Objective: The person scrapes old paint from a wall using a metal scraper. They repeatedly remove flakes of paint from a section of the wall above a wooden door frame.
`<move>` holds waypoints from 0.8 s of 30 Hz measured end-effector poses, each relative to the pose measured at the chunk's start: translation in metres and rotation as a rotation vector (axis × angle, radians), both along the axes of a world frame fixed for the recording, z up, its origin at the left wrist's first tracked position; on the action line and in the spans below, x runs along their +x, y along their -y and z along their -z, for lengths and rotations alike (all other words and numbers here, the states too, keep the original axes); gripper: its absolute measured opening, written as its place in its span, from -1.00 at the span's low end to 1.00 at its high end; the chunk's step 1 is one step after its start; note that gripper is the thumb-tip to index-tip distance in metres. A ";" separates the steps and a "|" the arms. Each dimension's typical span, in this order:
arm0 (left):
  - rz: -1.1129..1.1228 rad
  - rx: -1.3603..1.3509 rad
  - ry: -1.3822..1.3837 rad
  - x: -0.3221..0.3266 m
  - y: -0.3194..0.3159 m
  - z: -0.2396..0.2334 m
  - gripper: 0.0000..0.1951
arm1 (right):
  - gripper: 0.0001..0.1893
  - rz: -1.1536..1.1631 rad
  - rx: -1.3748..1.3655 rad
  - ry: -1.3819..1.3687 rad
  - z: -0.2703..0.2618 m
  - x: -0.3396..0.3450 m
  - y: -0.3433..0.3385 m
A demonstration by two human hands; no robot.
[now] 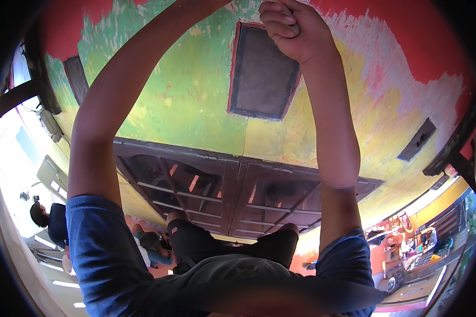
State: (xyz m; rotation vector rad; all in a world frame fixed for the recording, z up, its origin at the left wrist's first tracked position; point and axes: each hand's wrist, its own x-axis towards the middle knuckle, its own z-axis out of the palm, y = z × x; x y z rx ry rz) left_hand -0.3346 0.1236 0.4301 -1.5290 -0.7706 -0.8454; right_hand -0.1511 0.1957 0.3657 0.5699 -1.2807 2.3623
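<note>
My right hand [295, 29] is raised to the wall at the top of the view, its fingers curled round a small pale object [292, 28] that I cannot name for certain. Just below it is a dark rectangular panel [261, 75] set in the wall, with red edges. My left forearm [119, 83] reaches up to the top rim of the picture, where the hand itself is cut off. Around them the painted wall [190, 91] is green on the left and yellow on the right, with ragged patches of red paint [404, 35] above and scraped, whitish streaks between.
A brown wooden window frame [234, 190] with glass panes lies below the wall, close to my knees. People are at the lower left, one with dark hair [39, 214], another crouching [154, 245]. Dark beams [18, 99] stand at the sides. Chairs [406, 222] and household items fill the lower right.
</note>
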 end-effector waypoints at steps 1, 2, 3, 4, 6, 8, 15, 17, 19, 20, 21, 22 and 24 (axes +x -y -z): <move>-0.043 0.047 -0.006 0.000 -0.001 -0.001 -0.86 | -0.94 -0.031 0.024 0.000 -0.002 0.000 -0.001; -0.064 0.052 0.022 0.000 -0.002 0.000 -0.86 | -0.95 -0.038 0.023 -0.004 -0.003 0.001 -0.001; -0.081 0.049 0.056 0.000 -0.003 -0.002 -0.86 | -0.96 -0.041 0.015 -0.003 -0.005 0.001 -0.001; -0.098 0.055 0.087 0.000 -0.004 -0.003 -0.86 | -0.96 -0.045 0.015 -0.005 -0.007 0.001 0.000; -0.191 0.055 0.064 0.000 -0.004 -0.007 -0.86 | -0.95 0.000 0.003 0.016 -0.012 0.002 -0.001; -0.186 0.095 0.014 -0.001 -0.004 -0.013 -0.86 | -0.93 0.007 0.015 0.015 -0.017 0.000 -0.002; -0.066 0.026 0.102 -0.006 -0.003 -0.023 -0.87 | -0.94 -0.030 0.035 0.009 -0.031 -0.007 -0.004; -0.069 0.039 0.088 -0.007 -0.003 -0.020 -0.87 | -0.96 -0.049 0.022 0.011 -0.027 -0.005 -0.004; -0.064 0.063 0.082 -0.008 -0.004 -0.017 -0.87 | -0.98 -0.088 -0.021 0.024 -0.025 -0.006 -0.004; -0.071 0.047 0.071 -0.009 -0.004 -0.016 -0.87 | -0.97 -0.061 -0.007 0.014 -0.021 -0.005 -0.005; -0.079 0.033 0.058 -0.010 -0.005 -0.015 -0.87 | -0.97 -0.035 0.008 0.001 -0.019 -0.006 -0.006; -0.086 0.024 0.042 -0.010 -0.006 -0.015 -0.87 | -0.97 -0.009 0.027 -0.014 -0.018 -0.006 -0.007; -0.069 0.064 0.030 -0.011 -0.006 -0.018 -0.86 | -0.97 -0.054 0.050 0.007 -0.019 -0.009 -0.010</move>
